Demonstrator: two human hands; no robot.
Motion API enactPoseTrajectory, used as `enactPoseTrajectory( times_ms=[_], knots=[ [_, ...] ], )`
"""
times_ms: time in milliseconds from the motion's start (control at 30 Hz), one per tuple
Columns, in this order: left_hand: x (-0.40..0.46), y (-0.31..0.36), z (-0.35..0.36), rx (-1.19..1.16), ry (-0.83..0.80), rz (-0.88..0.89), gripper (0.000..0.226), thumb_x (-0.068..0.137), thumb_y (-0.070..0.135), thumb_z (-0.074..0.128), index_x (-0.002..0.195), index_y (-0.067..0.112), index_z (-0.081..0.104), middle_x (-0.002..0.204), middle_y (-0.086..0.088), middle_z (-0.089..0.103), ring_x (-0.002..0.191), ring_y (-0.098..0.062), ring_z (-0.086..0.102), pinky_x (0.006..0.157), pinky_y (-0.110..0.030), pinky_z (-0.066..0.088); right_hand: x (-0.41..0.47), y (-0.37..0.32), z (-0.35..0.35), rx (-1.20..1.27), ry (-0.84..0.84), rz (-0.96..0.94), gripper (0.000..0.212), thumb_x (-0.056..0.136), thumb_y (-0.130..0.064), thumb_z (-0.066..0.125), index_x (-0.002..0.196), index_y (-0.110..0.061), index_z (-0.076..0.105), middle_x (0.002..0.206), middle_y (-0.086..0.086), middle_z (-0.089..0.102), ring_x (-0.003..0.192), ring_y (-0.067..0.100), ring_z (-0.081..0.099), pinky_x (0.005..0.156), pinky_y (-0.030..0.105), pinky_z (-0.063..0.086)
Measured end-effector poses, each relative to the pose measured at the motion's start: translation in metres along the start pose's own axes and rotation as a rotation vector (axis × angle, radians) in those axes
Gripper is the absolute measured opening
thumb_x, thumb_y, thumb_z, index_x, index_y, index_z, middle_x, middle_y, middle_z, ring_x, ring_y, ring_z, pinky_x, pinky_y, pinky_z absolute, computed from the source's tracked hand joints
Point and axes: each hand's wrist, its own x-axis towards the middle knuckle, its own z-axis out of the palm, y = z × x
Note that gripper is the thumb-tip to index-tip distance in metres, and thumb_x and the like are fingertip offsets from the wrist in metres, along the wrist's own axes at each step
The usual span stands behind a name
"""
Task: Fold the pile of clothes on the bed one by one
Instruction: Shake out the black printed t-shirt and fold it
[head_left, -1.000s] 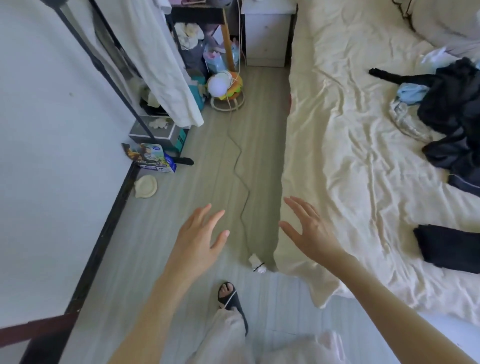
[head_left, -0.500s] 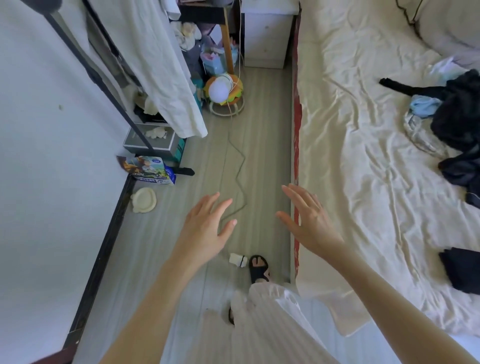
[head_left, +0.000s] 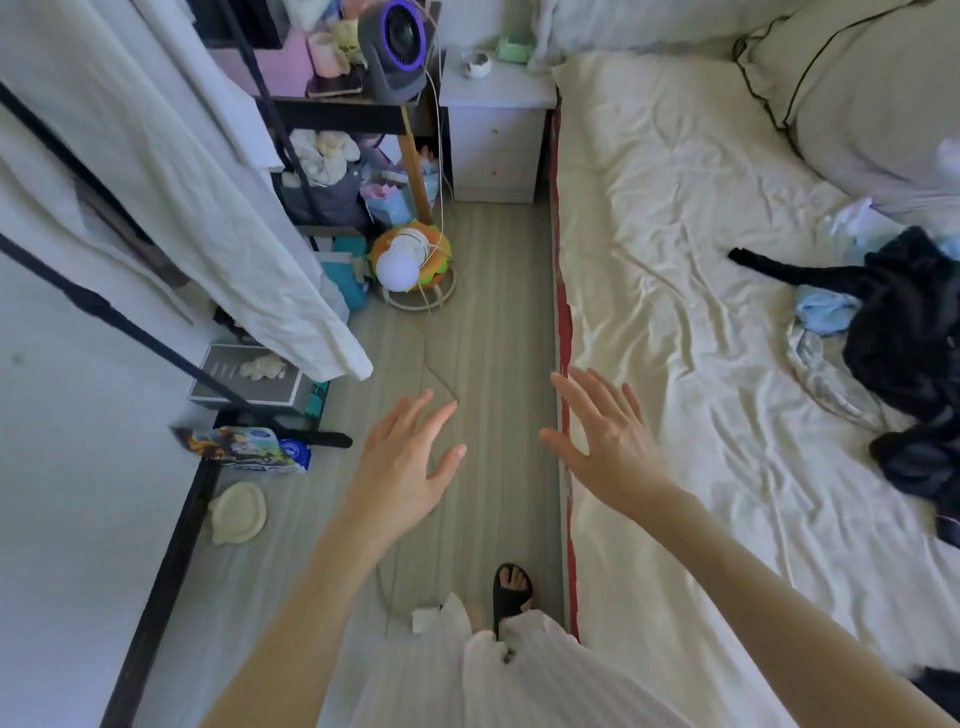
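Note:
A pile of mostly black clothes (head_left: 914, 343) lies at the right edge of the bed (head_left: 675, 291), with a light blue piece (head_left: 823, 314) and a grey piece (head_left: 826, 379) under its left side. One black sleeve (head_left: 779, 267) stretches left over the cream sheet. My left hand (head_left: 410, 462) hovers over the floor, fingers spread and holding nothing. Over the bed's near edge, my right hand (head_left: 608, 436) is spread wide and holds nothing, well left of the pile. A dark folded item (head_left: 943, 686) shows at the bottom right corner.
A narrow floor strip (head_left: 493, 364) runs between the bed and a clothes rack (head_left: 130, 322) hung with a white garment (head_left: 218, 208). A white nightstand (head_left: 496, 135), a fan (head_left: 395, 47), a round lamp (head_left: 410, 265), boxes and a cable crowd the far floor. Pillow (head_left: 872, 93) at top right.
I have stepped forward along the bed and the view has tilted up toward the nightstand. Both hands stay spread and empty; the clothes pile has slid toward the right edge of view.

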Motion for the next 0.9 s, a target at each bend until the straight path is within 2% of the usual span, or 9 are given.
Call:
enactPoseTrajectory(
  times_ms=[300,500,700,900],
  knots=[
    [0.151,-0.006,-0.032,0.039,-0.062,0.082,0.054,0.097,0.042,0.04,0.148,0.027,0.026,0.157,0.001,0.016,0.146,-0.019,0.009,0.117,-0.038,0.015,0.124,0.045,-0.024,-0.066,-0.016,0.131,0.065,0.093,-0.054,0.038,0.15,-0.027,0.021,0.158,-0.001,0.017,0.147,0.016,0.006,0.119,0.044,0.001],
    [0.284,-0.026,-0.049,0.065,-0.128,0.198,0.053,0.098,0.041,0.039,0.148,0.027,0.026,0.158,0.002,0.014,0.146,-0.017,0.005,0.118,-0.041,0.012,0.221,0.076,-0.021,-0.083,0.034,0.275,0.068,0.09,-0.059,0.034,0.149,-0.027,0.023,0.157,0.0,0.02,0.146,0.018,0.009,0.119,0.045,0.0],
    [0.396,-0.028,-0.078,0.142,-0.198,0.33,0.054,0.096,0.04,0.044,0.146,0.025,0.031,0.156,-0.001,0.02,0.146,-0.02,0.012,0.117,-0.042,0.015,0.293,0.086,-0.029,-0.071,0.064,0.398,0.068,0.09,-0.061,0.03,0.148,-0.026,0.025,0.156,0.002,0.023,0.146,0.02,0.012,0.119,0.047,0.003],
    [0.478,0.012,-0.07,0.184,-0.261,0.519,0.052,0.095,0.038,0.049,0.143,0.021,0.039,0.153,-0.006,0.029,0.144,-0.025,0.019,0.112,-0.043,0.022,0.313,0.125,-0.046,-0.034,0.126,0.608,0.064,0.093,-0.053,0.043,0.148,-0.026,0.027,0.156,0.001,0.024,0.146,0.019,0.012,0.119,0.045,0.004]
  ],
)
